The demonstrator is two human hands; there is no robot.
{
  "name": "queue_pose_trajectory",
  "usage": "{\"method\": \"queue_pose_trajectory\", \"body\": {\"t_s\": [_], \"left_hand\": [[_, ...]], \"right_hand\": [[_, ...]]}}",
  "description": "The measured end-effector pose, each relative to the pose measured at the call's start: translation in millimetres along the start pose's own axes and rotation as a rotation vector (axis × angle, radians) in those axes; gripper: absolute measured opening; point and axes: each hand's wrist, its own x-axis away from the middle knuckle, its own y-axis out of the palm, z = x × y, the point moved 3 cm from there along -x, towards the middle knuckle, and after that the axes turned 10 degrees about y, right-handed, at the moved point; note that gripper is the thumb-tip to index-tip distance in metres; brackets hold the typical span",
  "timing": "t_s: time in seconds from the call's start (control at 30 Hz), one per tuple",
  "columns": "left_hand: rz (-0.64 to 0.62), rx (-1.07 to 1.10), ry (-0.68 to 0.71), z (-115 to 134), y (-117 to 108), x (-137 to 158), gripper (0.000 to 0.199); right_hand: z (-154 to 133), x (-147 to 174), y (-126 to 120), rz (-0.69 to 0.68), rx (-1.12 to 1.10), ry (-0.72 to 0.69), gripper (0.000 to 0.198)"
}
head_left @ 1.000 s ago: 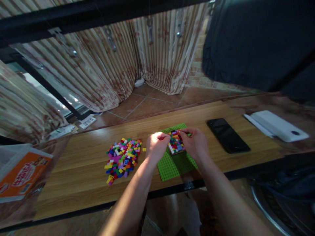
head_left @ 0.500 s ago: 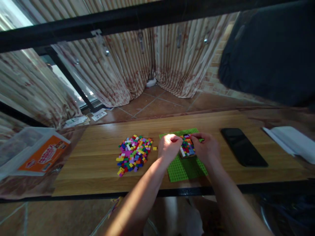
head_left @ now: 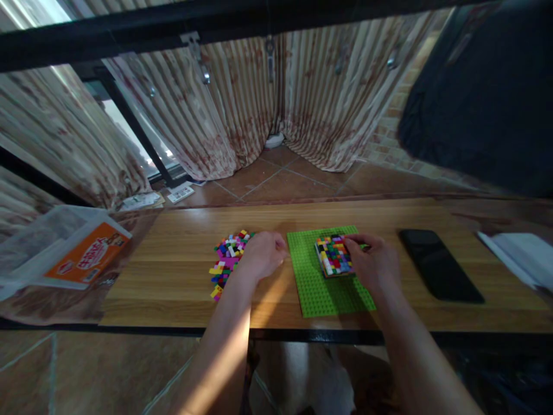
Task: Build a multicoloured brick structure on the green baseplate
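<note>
A flat block of many-coloured toy bricks (head_left: 333,257) sits on the green studded baseplate (head_left: 309,288). The fingers of my right hand (head_left: 377,262) are closed at the block's right edge and cover part of it. To the left of the baseplate, my left hand (head_left: 263,253) hovers over the right side of a loose pile of small coloured bricks (head_left: 222,262). Its fingers are curled together, and what they may hold is hidden. My left hand and forearm cover much of the pile.
A black phone (head_left: 438,265) lies right of the baseplate on the wooden table (head_left: 159,282). A white object (head_left: 516,259) is at the far right. A clear plastic box with an orange label (head_left: 88,253) stands at the left end.
My left hand has left the brick block and moved left to the loose pile. My right hand stays at the block's right edge. The view has shifted slightly.
</note>
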Motion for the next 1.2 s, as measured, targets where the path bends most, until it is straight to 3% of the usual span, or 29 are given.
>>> {"method": "queue_pose_trajectory", "body": {"t_s": [0.17, 0.37, 0.63, 0.87, 1.2], "left_hand": [[-0.109, -0.201, -0.067, 2, 10, 4, 0.028], [-0.12, -0.208, -0.103, 4, 13, 1, 0.028], [0.018, 0.036, -0.039, 22, 16, -5, 0.014], [0.136, 0.338, 0.041, 35, 30, -7, 0.016], [0.16, 0.448, 0.038, 35, 38, -7, 0.021]], "right_hand": [[-2, 1, -2, -0.016, -0.025, 0.007, 0.037], [-2, 2, -2, -0.017, -0.012, 0.01, 0.036], [-4, 3, 0, -0.02, -0.005, -0.062, 0.036], [-5, 5, 3, -0.027, -0.021, -0.084, 0.034], [-8, 7, 1, -0.014, -0.005, -0.091, 0.031]]}}
